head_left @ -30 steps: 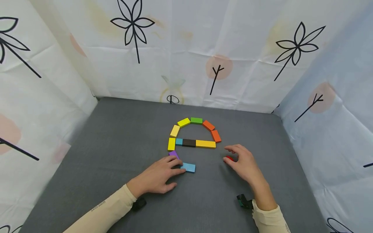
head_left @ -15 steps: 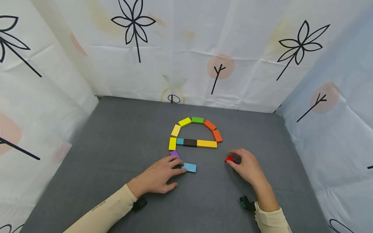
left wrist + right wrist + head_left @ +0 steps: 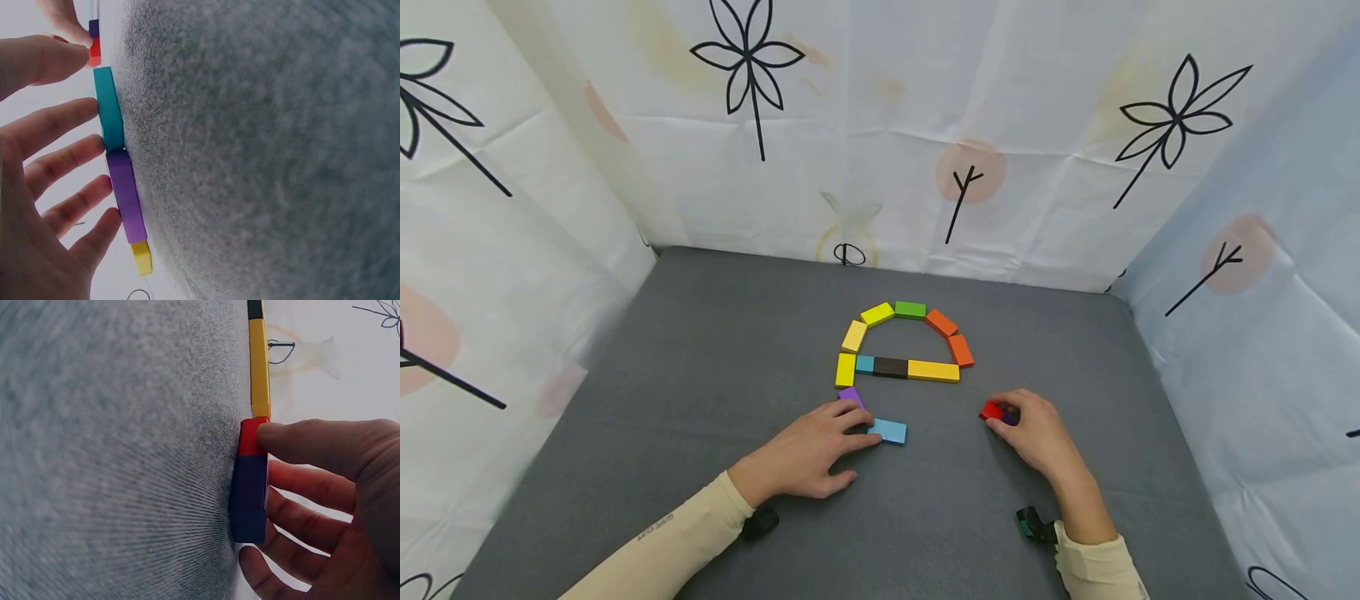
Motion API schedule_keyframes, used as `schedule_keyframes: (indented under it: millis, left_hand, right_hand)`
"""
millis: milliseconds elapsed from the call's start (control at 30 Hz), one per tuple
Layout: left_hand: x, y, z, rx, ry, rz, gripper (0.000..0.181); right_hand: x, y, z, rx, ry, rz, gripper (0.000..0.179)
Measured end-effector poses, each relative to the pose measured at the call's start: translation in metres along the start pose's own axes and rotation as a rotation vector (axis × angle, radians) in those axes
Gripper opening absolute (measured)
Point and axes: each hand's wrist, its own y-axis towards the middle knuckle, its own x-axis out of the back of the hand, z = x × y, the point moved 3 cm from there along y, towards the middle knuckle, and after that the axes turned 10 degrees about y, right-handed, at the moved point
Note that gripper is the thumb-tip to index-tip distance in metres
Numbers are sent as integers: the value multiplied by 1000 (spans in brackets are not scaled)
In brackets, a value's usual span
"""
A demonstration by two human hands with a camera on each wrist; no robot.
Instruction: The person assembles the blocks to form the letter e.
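My left hand [image 3: 808,450] rests with spread, extended fingers on a light blue block [image 3: 891,432] and beside a purple block [image 3: 851,397]. In the left wrist view, fingertips touch the teal-looking face of that light blue block [image 3: 109,112] and the purple one [image 3: 127,200]; the thumb stands apart. At the right, my right hand [image 3: 1036,429] pinches a red block [image 3: 991,411] low at the table. A dark blue-purple block [image 3: 250,481] sits against the red one, partly hidden by the hand in the head view.
Beyond the hands, an arch of yellow, green and orange [image 3: 960,350] blocks curves over a straight row with a small blue, a black [image 3: 891,368] and a long yellow block [image 3: 934,371]. The grey table [image 3: 737,333] meets patterned cloth walls [image 3: 1045,208] at the back and sides.
My right hand has shifted slightly right and toward me, and more of the red block and the dark block now shows. The left hand stays in place.
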Motion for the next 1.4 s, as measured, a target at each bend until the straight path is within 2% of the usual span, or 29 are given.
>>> schedule_keyframes:
  millis: [333,567,767,1400]
  left_hand:
    - [-1,-2,2,-8,-3,29,58]
    - [-2,-3,2,-12,-6,37,60]
    - [-1,-3,2,-18,-3,16,61]
    - [-3,-2,2,-12,3,29,63]
  right_hand:
    - [1,0,3,42,9,-32,33]
    - [3,-4,16,105,25,-40,32]
    - [3,-5,29,159,21,-36,31]
    - [-23,-4,53,222,20,40,34]
